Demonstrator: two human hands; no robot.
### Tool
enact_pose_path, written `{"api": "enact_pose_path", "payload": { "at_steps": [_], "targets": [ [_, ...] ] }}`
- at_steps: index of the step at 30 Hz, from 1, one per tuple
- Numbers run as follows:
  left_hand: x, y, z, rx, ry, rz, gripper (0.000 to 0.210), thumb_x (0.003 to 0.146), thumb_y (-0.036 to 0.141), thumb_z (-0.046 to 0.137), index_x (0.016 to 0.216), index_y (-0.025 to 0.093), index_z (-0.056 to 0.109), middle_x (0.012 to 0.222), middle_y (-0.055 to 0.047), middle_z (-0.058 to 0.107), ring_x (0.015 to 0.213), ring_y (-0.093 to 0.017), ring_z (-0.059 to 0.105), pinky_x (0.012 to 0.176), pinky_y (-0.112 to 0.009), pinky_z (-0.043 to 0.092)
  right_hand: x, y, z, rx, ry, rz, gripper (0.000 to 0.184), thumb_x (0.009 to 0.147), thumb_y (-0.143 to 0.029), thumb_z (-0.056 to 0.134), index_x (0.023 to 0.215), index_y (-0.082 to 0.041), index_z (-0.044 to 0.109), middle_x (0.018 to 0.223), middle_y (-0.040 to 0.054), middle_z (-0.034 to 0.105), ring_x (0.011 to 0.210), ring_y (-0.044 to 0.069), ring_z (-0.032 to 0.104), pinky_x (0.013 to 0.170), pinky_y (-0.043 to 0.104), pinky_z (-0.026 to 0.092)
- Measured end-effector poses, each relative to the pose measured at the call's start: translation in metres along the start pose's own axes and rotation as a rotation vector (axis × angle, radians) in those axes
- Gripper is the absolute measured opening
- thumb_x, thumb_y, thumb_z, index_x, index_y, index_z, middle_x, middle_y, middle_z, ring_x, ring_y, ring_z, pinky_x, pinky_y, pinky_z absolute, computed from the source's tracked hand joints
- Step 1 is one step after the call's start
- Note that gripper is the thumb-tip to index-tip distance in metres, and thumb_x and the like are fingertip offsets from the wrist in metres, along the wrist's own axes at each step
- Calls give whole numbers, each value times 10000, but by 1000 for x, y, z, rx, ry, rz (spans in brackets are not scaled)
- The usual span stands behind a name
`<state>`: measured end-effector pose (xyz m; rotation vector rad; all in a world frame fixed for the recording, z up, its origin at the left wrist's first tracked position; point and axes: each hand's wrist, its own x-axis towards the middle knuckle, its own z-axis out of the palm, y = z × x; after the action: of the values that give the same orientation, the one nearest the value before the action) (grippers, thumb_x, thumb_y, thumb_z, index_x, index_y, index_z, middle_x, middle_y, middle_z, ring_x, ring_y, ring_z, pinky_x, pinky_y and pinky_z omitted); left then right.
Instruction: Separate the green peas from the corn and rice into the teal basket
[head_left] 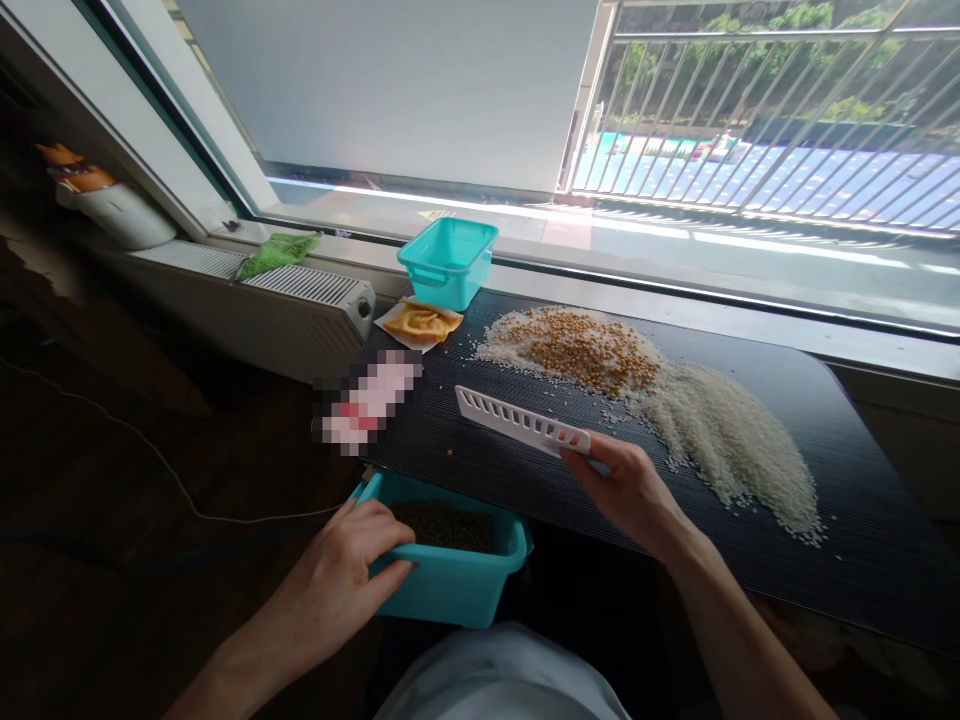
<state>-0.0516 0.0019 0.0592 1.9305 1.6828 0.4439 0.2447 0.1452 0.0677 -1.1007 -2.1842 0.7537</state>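
My left hand [349, 555] grips the near left rim of a turquoise plastic bin [450, 590], held below the table's front edge. Small dark grains or beans [446, 527] lie inside it; their exact kind is hard to make out. In my right hand [622, 480] is a white slotted plastic strip [510, 420], pinched at its right end and held above the tabletop. Beyond the strip, yellow soybean-like beans [592, 350] lie on a spread of white rice [742, 440] that trails off to the right.
A second turquoise bin [450, 262] stands at the back of the dark table [810, 400], by the window. Near it is a yellowish item on white paper [420, 322]. A blurred-out pink object [371, 405] lies at the left edge. Left is a radiator [300, 310] with a green cloth [279, 254].
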Motion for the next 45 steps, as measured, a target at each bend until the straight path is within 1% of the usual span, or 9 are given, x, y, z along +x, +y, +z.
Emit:
{"api": "enact_pose_path", "payload": {
  "at_steps": [4, 6, 10, 14, 20, 28, 35, 39, 45],
  "targets": [
    [-2, 1, -1, -8, -14, -33, 145, 875, 208, 586, 885, 236, 728, 896, -26, 693, 894, -209, 638, 845, -359, 516, -11, -22, 4, 139, -207, -73, 255, 964, -243, 473, 1004, -209, 722, 932, 36, 767, 793, 158, 708, 729, 224, 547],
    [-2, 1, -1, 4, -18, -46, 129, 868, 222, 604, 886, 237, 732, 910, -32, 695, 904, -217, 639, 842, -363, 518, -13, -30, 9, 164, -218, -96, 250, 971, -235, 469, 1009, -211, 715, 932, 38, 765, 787, 151, 711, 722, 217, 550],
    [-2, 2, 0, 33, -37, -25, 142, 872, 200, 588, 880, 236, 725, 895, -30, 691, 898, -216, 635, 849, -365, 514, -8, -31, 32, 47, 48, -120, 272, 959, -184, 463, 1075, -211, 707, 1046, 67, 760, 910, 174, 721, 813, 256, 566],
    [-3, 5, 3, 8, -41, -4, 160, 895, 229, 556, 854, 233, 710, 878, -29, 680, 879, -212, 625, 814, -351, 520, -15, -18, 48, -226, 196, -121, 377, 910, -102, 442, 1165, -233, 688, 1107, 76, 754, 983, 194, 717, 857, 302, 577],
    [1, 14, 13, -64, -70, 3, 150, 892, 245, 556, 876, 248, 706, 881, -23, 673, 883, -215, 618, 807, -350, 522, -56, 7, 25, -448, 380, 25, 394, 903, -106, 453, 1192, -237, 687, 1113, 81, 755, 974, 218, 732, 845, 326, 593],
    [15, 41, 28, -90, -151, 38, 150, 891, 231, 547, 882, 242, 697, 909, -30, 674, 896, -214, 612, 816, -350, 518, -94, 30, -12, -577, 502, 107, 328, 918, -154, 476, 1146, -215, 704, 1088, 80, 766, 936, 237, 746, 810, 327, 595],
    [29, 62, 40, -132, -203, 47, 157, 897, 253, 553, 880, 235, 708, 904, -37, 679, 878, -208, 623, 775, -321, 526, -85, 46, -35, -593, 595, 187, 290, 926, -213, 476, 1078, -219, 722, 1056, 84, 776, 868, 239, 752, 717, 302, 574],
    [34, 69, 45, -143, -201, 32, 160, 885, 232, 556, 871, 229, 716, 898, -44, 681, 878, -212, 627, 778, -321, 524, -74, 52, -36, -583, 582, 189, 291, 925, -215, 474, 1065, -233, 728, 1043, 69, 781, 835, 221, 753, 694, 280, 569],
    [36, 71, 47, -144, -234, -20, 154, 892, 257, 556, 888, 251, 710, 935, -42, 669, 920, -222, 620, 809, -334, 515, -65, 53, -31, -515, 543, 164, 300, 925, -197, 488, 1091, -243, 734, 1070, 68, 776, 898, 232, 752, 744, 300, 590]
  ]
}}
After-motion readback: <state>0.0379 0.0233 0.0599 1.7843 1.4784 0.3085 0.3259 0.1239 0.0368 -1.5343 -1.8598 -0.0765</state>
